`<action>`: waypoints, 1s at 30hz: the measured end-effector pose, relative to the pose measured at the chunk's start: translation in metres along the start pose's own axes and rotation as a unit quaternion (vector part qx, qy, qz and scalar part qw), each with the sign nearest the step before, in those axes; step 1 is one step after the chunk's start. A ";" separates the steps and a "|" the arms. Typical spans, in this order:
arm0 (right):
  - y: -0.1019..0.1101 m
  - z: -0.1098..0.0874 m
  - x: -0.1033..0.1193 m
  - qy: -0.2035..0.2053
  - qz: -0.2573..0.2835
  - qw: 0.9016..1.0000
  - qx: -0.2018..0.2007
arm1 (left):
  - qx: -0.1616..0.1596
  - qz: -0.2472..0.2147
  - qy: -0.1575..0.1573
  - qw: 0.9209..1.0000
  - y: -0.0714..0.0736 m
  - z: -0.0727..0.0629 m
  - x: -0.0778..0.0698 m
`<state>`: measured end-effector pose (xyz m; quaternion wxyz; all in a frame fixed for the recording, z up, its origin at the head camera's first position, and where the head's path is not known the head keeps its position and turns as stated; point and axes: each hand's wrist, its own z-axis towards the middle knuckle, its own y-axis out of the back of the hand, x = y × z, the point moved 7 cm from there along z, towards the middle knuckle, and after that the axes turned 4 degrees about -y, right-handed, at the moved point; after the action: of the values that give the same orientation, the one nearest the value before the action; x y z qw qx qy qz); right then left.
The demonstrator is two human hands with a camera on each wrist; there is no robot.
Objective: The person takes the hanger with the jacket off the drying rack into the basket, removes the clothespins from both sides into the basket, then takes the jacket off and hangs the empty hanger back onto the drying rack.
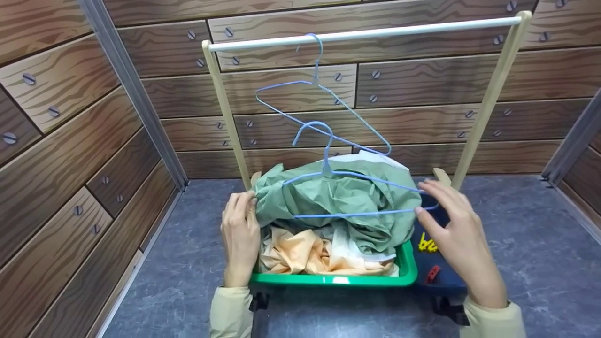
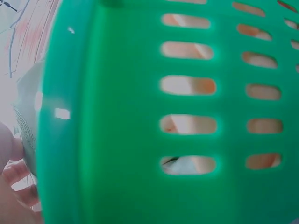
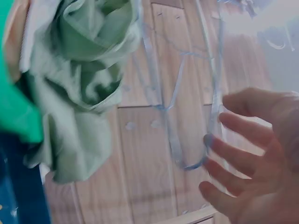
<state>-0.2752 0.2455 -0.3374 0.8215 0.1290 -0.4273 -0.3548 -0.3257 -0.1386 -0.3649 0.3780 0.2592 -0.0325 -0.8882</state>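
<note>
Gripping the left edge of a crumpled, sage-green cloth garment [image 1: 277, 202] with the curled fingers of the left hand [image 1: 240, 230], presumably to steady that side around a slim, pale-blue hanger [image 1: 327, 170] with its left end hidden in the fabric. Holding the right hand [image 1: 462, 230] loosely spread at the hanger's opposite, bare end, closed on nothing, probably to guide or balance it; cannot tell whether touching or just beside. Between both sets of fingers, bunched over a green plastic basket [image 1: 328, 280] of peach cloth [image 1: 293, 249], perhaps for support: the garment.

Only from the head: beyond the fingertips, a second blue hanger [image 1: 316, 79] on a white rail [image 1: 399, 32]. Only from the left wrist: right of the fingers, slots in the basket's wall. From the right wrist: at the fingertips, the hanger's rounded end, partly masked by the hand from above.
</note>
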 end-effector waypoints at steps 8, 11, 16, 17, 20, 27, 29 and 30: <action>-0.007 -0.005 -0.007 0.027 0.037 0.999 0.009 | 0.005 -0.009 -0.009 1.000 0.001 0.001 -0.003; -0.011 -0.005 -0.002 0.041 0.069 0.997 0.015 | -0.014 -0.011 -0.018 1.000 0.001 0.003 -0.006; -0.016 -0.005 -0.003 0.013 0.091 0.996 0.018 | -0.043 0.021 -0.050 0.998 -0.007 -0.002 -0.017; -0.015 -0.006 -0.004 0.004 0.092 0.996 0.016 | -0.037 0.032 -0.058 0.997 -0.011 -0.005 -0.021; -0.014 -0.007 -0.007 -0.016 0.102 0.995 0.017 | -0.003 0.089 -0.085 0.992 -0.024 -0.012 -0.028; -0.017 -0.007 -0.002 0.002 0.123 0.992 0.016 | 0.032 0.163 -0.087 0.982 -0.034 -0.015 -0.024; -0.018 -0.007 -0.002 0.004 0.118 0.993 0.014 | 0.026 0.155 -0.088 0.984 -0.032 -0.015 -0.023; -0.018 -0.006 -0.002 0.003 0.115 0.993 0.014 | 0.022 0.148 -0.092 0.985 -0.031 -0.015 -0.022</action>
<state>-0.2794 0.2334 -0.3517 0.8563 0.0914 -0.4416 -0.2516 -0.3258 -0.0994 -0.3757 0.4947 0.1772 -0.1245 -0.8417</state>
